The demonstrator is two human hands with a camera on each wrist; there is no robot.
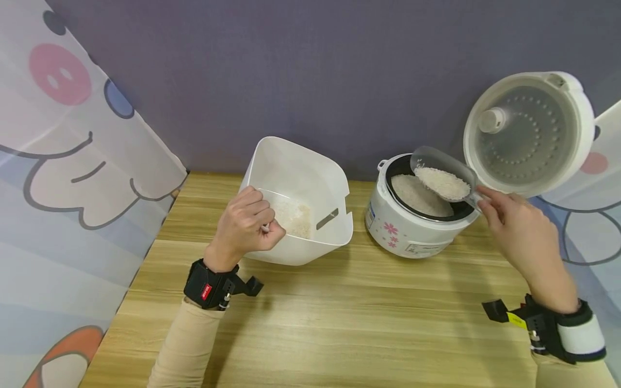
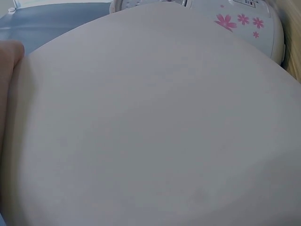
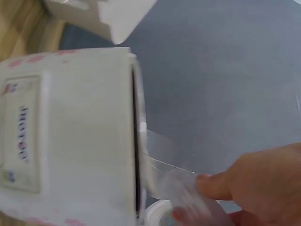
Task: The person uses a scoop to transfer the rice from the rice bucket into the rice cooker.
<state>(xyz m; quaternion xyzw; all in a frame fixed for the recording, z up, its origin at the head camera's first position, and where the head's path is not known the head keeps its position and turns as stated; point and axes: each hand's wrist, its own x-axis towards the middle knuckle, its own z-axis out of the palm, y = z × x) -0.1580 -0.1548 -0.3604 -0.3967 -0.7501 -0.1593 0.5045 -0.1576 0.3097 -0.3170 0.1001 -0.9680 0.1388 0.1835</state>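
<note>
1. Two hands are at work. My left hand point(image 1: 247, 221) is curled over the near rim of the white tub point(image 1: 301, 178), gripping it and tipping it up on the wooden table point(image 1: 339, 312).
2. Inside that tub, just beyond my left knuckles, a small heap of rice point(image 1: 295, 215) lies in the low corner. From my left wrist I see little but the tub's pale wall point(image 2: 150, 132), with the flowered side of the rice cooker point(image 2: 235, 21) past it.
3. My right hand point(image 1: 521, 237) pinches the handle of the clear scoop point(image 1: 441, 172) between thumb and fingertips point(image 3: 221, 183).
4. That scoop is loaded with rice and hangs ahead of my right fingers, over the open mouth of the rice cooker point(image 1: 412, 226).
5. Beneath the scoop, the cooker's pot already holds a layer of rice point(image 1: 417, 195). Its lid point(image 1: 526, 132) stands open behind my right hand.
6. I judge the step to be ladling rice from tub to cooker, with this scoop about to be emptied.
7. Next, I reckon, my right wrist should roll so the scoop tips inside the pot's rim, slowly enough that no grains spill onto the table, while my left hand keeps the tub tilted.
</note>
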